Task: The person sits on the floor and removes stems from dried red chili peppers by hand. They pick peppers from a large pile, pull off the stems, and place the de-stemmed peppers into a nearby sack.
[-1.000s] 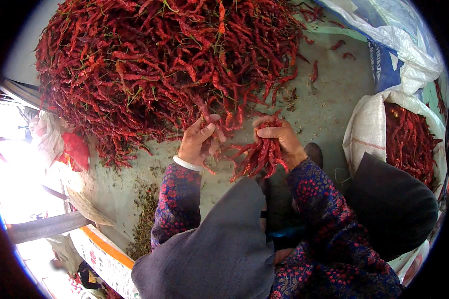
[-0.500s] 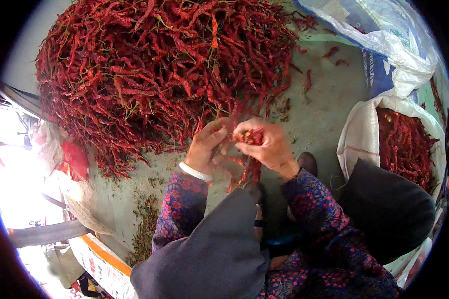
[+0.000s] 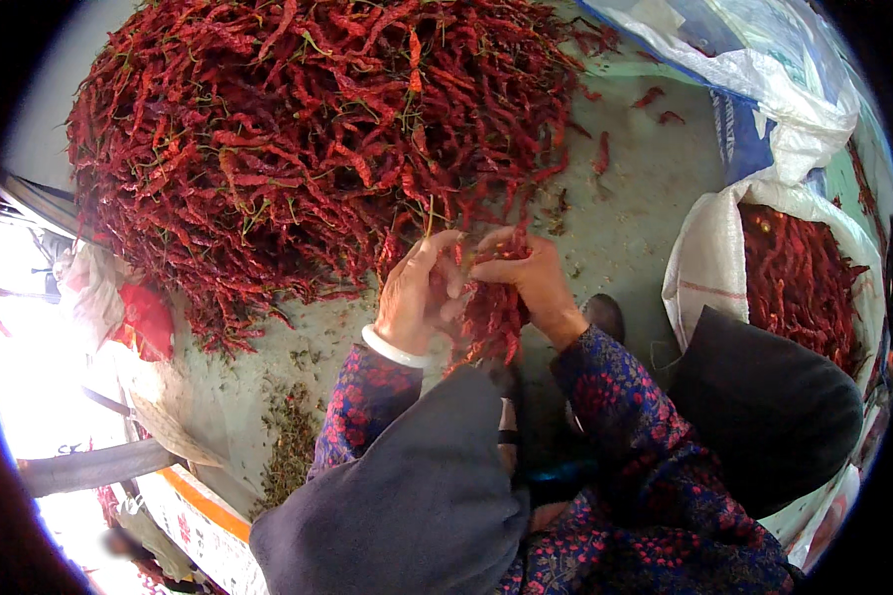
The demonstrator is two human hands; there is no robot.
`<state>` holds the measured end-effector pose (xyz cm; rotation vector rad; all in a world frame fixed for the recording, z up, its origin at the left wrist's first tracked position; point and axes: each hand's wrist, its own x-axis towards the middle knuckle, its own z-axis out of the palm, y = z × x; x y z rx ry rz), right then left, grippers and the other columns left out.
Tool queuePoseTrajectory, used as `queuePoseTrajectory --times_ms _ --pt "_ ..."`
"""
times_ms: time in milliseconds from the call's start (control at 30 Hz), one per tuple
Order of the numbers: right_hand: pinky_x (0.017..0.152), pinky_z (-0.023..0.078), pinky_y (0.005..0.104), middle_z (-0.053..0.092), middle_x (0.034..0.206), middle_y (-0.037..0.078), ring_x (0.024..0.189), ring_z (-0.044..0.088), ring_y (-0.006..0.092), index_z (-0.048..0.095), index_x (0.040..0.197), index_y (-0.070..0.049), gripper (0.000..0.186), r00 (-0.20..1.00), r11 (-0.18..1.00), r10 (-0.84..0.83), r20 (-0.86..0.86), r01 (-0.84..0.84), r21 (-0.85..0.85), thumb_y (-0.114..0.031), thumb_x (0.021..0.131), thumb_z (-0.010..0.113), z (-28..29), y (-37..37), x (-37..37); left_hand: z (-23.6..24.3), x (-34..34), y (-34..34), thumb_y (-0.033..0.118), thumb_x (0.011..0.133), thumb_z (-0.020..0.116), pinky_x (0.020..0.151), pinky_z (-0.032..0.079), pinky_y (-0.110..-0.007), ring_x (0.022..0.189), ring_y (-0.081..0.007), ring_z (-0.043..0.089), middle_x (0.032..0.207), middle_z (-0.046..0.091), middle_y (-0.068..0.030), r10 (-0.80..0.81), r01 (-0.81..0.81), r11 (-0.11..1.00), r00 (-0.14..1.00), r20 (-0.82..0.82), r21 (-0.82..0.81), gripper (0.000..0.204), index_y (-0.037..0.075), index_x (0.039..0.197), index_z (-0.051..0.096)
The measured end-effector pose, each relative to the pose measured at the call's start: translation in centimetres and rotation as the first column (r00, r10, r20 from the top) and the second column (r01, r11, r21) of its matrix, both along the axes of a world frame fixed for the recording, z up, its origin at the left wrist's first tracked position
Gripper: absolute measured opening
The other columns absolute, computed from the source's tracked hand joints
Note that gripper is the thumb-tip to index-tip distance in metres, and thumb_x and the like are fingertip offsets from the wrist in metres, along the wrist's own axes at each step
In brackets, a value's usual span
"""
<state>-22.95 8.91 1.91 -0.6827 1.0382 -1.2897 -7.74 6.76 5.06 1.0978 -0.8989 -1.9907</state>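
Over the near edge of the chili pile, my two hands are close together. My right hand (image 3: 538, 285) is closed around a bunch of dried red chilies (image 3: 492, 322), which hang down below its fingers. Just to its left, my left hand (image 3: 407, 297), with a white bangle (image 3: 395, 346) at the wrist, is curled toward the bunch. Motion smears its fingertips, so whether they grip anything is unclear. The large heap of dried red chilies (image 3: 268, 149), some with pale green stems, lies directly beyond both hands.
At the right stands a white woven sack (image 3: 705, 263) with red chilies (image 3: 799, 283) inside. Clear plastic sheeting (image 3: 754, 59) lies at the far right. Stem scraps (image 3: 290, 441) litter the floor at left. My grey-clad knees (image 3: 397, 496) are below my hands.
The chili bunch in my right hand hangs lower and shows more below the fingers. My left hand has shifted slightly, its fingers now raised beside the bunch. The view has moved a little.
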Motion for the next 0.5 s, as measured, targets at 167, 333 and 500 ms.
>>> queuePoseTrajectory --times_ms 167,333,500 --pt "0.062 0.047 0.0243 0.06 0.076 0.007 0.066 0.058 0.0137 0.057 0.085 0.0 0.02 0.953 0.988 0.037 0.3 -0.081 0.135 0.002 0.066 0.062 0.3 -0.1 -0.7 -1.0 -0.1 0.8 0.032 0.087 0.04 0.05 0.035 -0.02 0.057 -0.0098 0.046 0.067 0.049 -0.0016 0.093 0.048 0.937 0.922 0.377 -0.347 0.041 0.001 0.113 0.048" --pt "0.063 0.048 0.0243 0.06 0.076 0.008 0.067 0.058 0.0144 0.057 0.085 0.002 0.018 0.952 0.978 0.072 0.297 -0.126 0.168 0.001 0.067 0.062 0.2 0.1 -0.2 -1.9 -0.7 1.4 0.017 0.083 0.046 0.066 0.041 -0.025 0.074 -0.0123 0.052 0.076 0.056 -0.0096 0.291 0.14 0.776 0.786 0.546 -0.615 0.025 0.0 0.099 0.056" --pt "0.064 0.046 0.0235 0.06 0.077 0.008 0.068 0.057 0.013 0.059 0.083 0.002 0.017 0.971 0.985 0.076 0.225 -0.108 0.134 0.0 0.067 0.062 0.2 0.2 0.3 -2.7 -1.1 1.8 0.009 0.08 0.055 0.072 0.04 -0.024 0.08 -0.0109 0.05 0.084 0.056 -0.004 0.365 -0.051 0.755 0.861 0.354 -0.654 0.018 -0.003 0.093 0.058"
